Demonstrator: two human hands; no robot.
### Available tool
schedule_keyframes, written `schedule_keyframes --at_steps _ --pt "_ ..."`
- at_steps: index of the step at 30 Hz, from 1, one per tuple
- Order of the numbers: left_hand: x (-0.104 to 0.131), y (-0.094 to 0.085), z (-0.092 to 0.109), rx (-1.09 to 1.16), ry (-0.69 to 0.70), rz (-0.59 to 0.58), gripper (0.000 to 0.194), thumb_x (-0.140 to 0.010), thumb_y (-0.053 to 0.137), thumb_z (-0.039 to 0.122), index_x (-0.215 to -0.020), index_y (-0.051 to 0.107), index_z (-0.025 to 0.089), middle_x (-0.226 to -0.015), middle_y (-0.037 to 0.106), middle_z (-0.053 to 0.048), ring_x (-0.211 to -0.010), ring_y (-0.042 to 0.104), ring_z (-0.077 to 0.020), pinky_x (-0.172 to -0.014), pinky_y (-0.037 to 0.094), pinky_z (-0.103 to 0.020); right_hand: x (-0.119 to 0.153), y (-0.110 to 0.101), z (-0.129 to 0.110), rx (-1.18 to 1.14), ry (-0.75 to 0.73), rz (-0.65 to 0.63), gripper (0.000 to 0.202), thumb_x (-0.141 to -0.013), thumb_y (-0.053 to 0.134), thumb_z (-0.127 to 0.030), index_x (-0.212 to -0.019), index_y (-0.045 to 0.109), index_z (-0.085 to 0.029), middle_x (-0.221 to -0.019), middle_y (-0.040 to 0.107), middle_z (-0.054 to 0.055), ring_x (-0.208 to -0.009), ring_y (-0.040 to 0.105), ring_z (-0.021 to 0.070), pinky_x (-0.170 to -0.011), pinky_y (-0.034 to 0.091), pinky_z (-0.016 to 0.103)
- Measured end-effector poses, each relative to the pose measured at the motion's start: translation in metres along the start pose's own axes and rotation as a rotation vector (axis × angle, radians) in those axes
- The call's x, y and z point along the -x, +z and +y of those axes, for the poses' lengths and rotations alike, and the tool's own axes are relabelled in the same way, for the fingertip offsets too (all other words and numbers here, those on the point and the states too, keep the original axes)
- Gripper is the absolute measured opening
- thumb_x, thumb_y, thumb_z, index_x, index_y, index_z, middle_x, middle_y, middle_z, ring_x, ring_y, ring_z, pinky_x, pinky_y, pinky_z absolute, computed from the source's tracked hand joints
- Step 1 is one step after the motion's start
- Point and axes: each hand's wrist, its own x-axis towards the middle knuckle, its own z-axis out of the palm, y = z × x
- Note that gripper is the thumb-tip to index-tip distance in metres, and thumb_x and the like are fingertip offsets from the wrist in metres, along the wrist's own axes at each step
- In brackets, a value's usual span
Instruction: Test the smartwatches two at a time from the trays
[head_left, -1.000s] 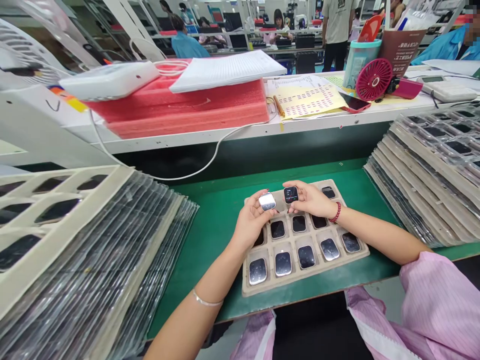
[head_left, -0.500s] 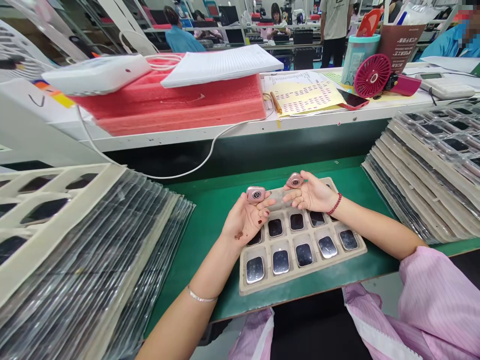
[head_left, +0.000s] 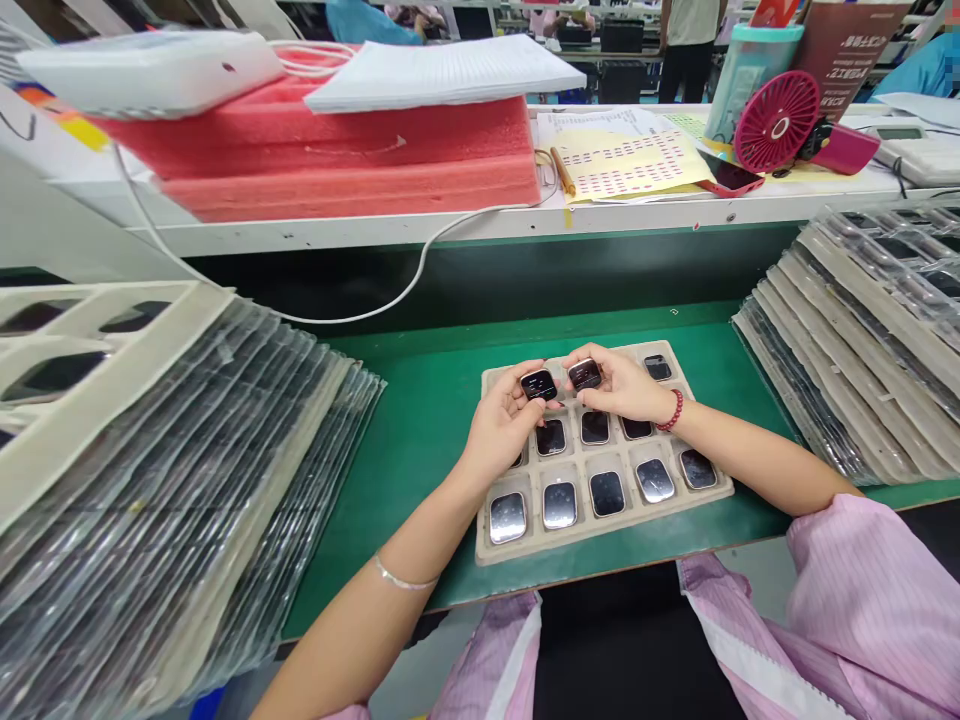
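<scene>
My left hand [head_left: 504, 420] is closed on a smartwatch body [head_left: 538, 386] without a strap, its dark screen facing up. A second smartwatch body [head_left: 584, 375] is pinched in my right hand [head_left: 619, 384], also screen up. Both hands are side by side above the back part of a beige moulded tray [head_left: 600, 540]. Watch bodies such as this one [head_left: 607, 493] lie screen up in the tray's front and middle pockets. One more watch [head_left: 658, 367] sits in the back right pocket. My hands and wrists hide part of the back and middle rows.
Tall stacks of trays stand on the left [head_left: 285, 480] and right [head_left: 832, 370] of the green worktop [head_left: 405, 400]. Behind, a white shelf [head_left: 480, 228] carries red foam [head_left: 337, 170], papers, a phone [head_left: 731, 175] and a pink fan [head_left: 778, 122]. A white cable [head_left: 390, 305] hangs below the shelf.
Both hands have turned over, so the watches that showed their sensor backs now show their dark screens. My hands are closer together, and the camera view has tilted downward.
</scene>
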Motion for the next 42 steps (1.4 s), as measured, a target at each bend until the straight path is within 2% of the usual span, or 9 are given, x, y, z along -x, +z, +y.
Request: schedule_keyframes --at_steps 4,15,20,26,29,33,37,42 --pt "0.0 0.0002 0.0 0.005 -0.014 -0.001 0.047 -0.079 0.069 0.024 -0.124 0.057 0.018 -0.105 0.069 -0.008 -0.078 0.07 -0.0177 -0.057 0.05 -0.023 0.001 -0.0001 -0.0006 0.022 -0.024 -0.031 0.029 -0.078 0.061 -0.017 -0.106 0.052 -0.018 -0.092 0.065 0.004 -0.082 0.061 0.0157 -0.069 0.049 0.027" --pt "0.0014 -0.0005 0.0008 -0.008 -0.006 -0.02 0.048 -0.08 0.069 0.027 -0.127 0.059 0.018 -0.104 0.071 -0.009 -0.078 0.072 -0.0184 -0.057 0.051 -0.023 0.0015 0.0004 -0.0033 0.041 -0.028 -0.019 0.027 -0.08 0.062 -0.02 -0.104 0.053 -0.018 -0.089 0.065 0.004 -0.076 0.06 0.0152 -0.067 0.049 0.028" --pt "0.0018 -0.0007 0.0004 -0.014 0.001 -0.014 0.041 -0.08 0.068 0.025 -0.121 0.062 0.019 -0.107 0.071 -0.009 -0.079 0.072 -0.018 -0.055 0.05 -0.022 0.0024 0.0001 -0.0044 0.095 -0.031 0.017 0.023 -0.081 0.059 -0.02 -0.103 0.055 -0.018 -0.088 0.065 0.003 -0.072 0.059 0.0143 -0.063 0.048 0.026" --pt "0.0026 -0.001 0.0004 -0.048 0.007 -0.017 0.046 -0.077 0.067 0.02 -0.122 0.061 0.019 -0.111 0.071 -0.009 -0.082 0.072 -0.0192 -0.059 0.053 -0.023 0.0031 -0.0002 -0.0025 0.176 -0.017 0.006 0.034 -0.076 0.06 -0.018 -0.11 0.056 -0.018 -0.099 0.066 0.005 -0.082 0.062 0.0164 -0.06 0.049 0.024" --pt "0.0018 -0.0015 -0.0008 -0.06 0.023 -0.006 0.041 -0.079 0.067 0.025 -0.119 0.063 0.019 -0.11 0.071 -0.01 -0.081 0.072 -0.0204 -0.057 0.052 -0.024 0.0029 -0.0006 -0.001 0.2 -0.026 0.013 0.03 -0.078 0.057 -0.018 -0.108 0.057 -0.018 -0.097 0.067 0.005 -0.08 0.062 0.0161 -0.061 0.049 0.024" --pt "0.0013 -0.0017 -0.0014 -0.055 0.011 -0.003 0.039 -0.079 0.068 0.028 -0.117 0.063 0.017 -0.113 0.071 -0.012 -0.079 0.073 -0.0208 -0.055 0.051 -0.024 0.0027 -0.0006 0.0008 0.191 -0.074 0.034 0.024 -0.08 0.055 -0.017 -0.104 0.058 -0.017 -0.091 0.068 0.004 -0.082 0.064 0.0175 -0.069 0.052 0.029" --pt "0.0025 -0.0013 0.0015 -0.068 -0.004 -0.009 0.043 -0.075 0.068 0.022 -0.118 0.062 0.018 -0.114 0.071 -0.011 -0.082 0.073 -0.0219 -0.057 0.052 -0.025 0.0029 -0.0003 0.0006 0.193 -0.043 0.02 0.033 -0.076 0.056 -0.015 -0.109 0.058 -0.018 -0.098 0.068 0.005 -0.082 0.064 0.0165 -0.064 0.05 0.026" --pt "0.003 -0.0014 0.0029 -0.088 -0.005 0.001 0.042 -0.076 0.07 0.028 -0.116 0.063 0.016 -0.107 0.072 -0.012 -0.081 0.073 -0.0243 -0.057 0.052 -0.028 0.0028 -0.0006 -0.0003 0.18 -0.022 0.005 0.032 -0.077 0.054 -0.015 -0.109 0.059 -0.017 -0.103 0.068 0.006 -0.083 0.064 0.0161 -0.065 0.051 0.026"
